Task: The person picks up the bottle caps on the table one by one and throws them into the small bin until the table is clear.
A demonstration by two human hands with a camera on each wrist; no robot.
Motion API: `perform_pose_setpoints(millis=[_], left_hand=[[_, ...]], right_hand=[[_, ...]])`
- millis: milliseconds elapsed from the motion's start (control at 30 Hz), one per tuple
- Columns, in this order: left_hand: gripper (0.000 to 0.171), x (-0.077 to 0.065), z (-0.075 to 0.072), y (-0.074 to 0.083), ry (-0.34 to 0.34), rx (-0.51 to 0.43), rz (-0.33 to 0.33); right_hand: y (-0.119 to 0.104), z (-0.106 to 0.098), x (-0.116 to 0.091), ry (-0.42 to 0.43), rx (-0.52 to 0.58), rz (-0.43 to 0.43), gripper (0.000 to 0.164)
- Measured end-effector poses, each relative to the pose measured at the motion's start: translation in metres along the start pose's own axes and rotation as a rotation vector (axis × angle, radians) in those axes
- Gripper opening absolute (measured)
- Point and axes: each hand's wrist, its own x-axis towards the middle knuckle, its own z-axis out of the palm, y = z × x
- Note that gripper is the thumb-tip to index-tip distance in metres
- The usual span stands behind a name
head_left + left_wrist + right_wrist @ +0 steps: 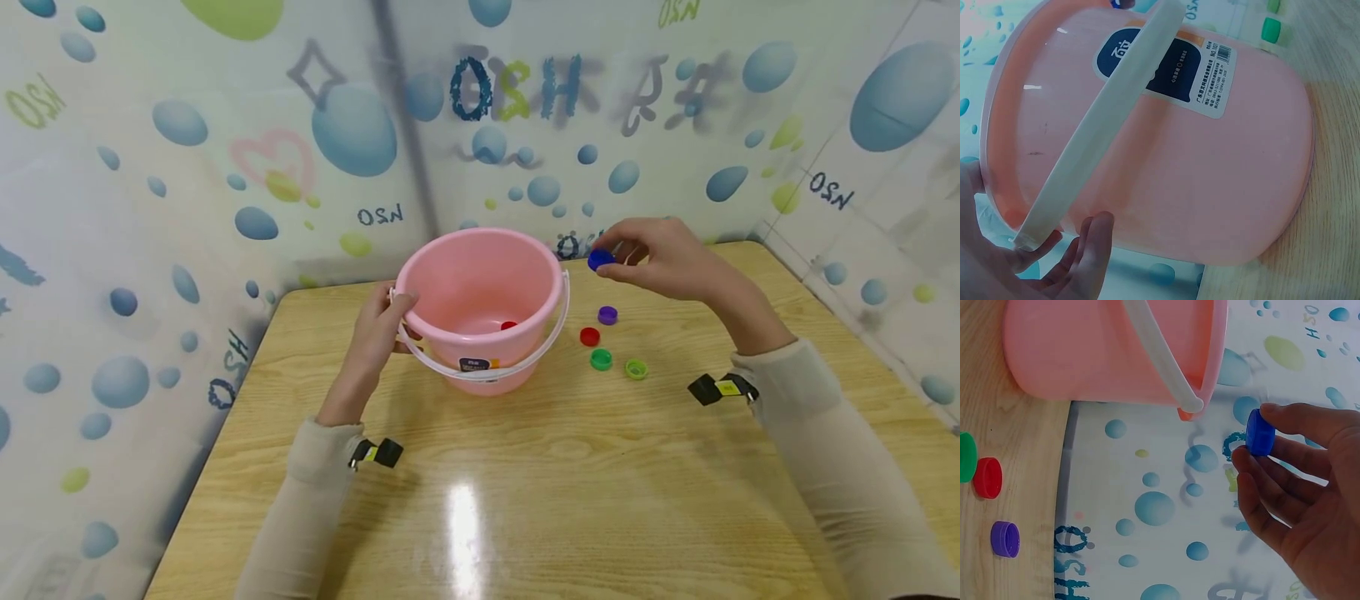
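A pink bucket (480, 283) with a white handle (495, 373) stands on the wooden table. My left hand (375, 329) grips its rim at the left, thumb over the edge and fingers along the outside wall. Between thumb and fingertips, my right hand (660, 257) pinches a blue bottle cap (1260, 432), held up in the air to the right of the bucket rim. Inside the bucket a red cap (509, 326) lies on the bottom, partly hidden by the front rim.
Right of the bucket, a purple cap (607, 315), a red cap (589, 337), a green cap (601, 359) and a light green cap (636, 369) lie on the table (540, 483). A patterned curtain (495, 150) hangs behind the table's back edge.
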Motion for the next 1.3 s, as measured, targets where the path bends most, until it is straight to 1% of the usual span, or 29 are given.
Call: perform_pose_setpoints(millis=[133, 500, 800, 1067, 1300], left_hand=[[0.048, -0.001, -0.001, 0.000, 0.003, 0.002, -0.008], [0.049, -0.001, -0.001, 0.000, -0.002, 0.008, -0.007], [0.048, -0.001, -0.002, -0.002, 0.000, 0.005, -0.007], [0.049, -0.002, -0.002, -0.001, -0.002, 0.008, -0.004], [0.051, -0.001, -0.001, -0.001, -0.009, 0.009, -0.007]], right_hand=[[-0.003, -0.002, 0.006, -0.013, 0.003, -0.024, 0.028], [-0.011, -0.008, 0.019, -0.021, -0.035, -0.082, 0.028], [-0.018, -0.010, 0.032, -0.090, -0.013, -0.056, 0.028], [-0.026, -0.012, 0.046, -0.117, 0.006, -0.091, 0.027], [-0.032, -0.013, 0.055, -0.155, 0.040, -0.094, 0.025]])
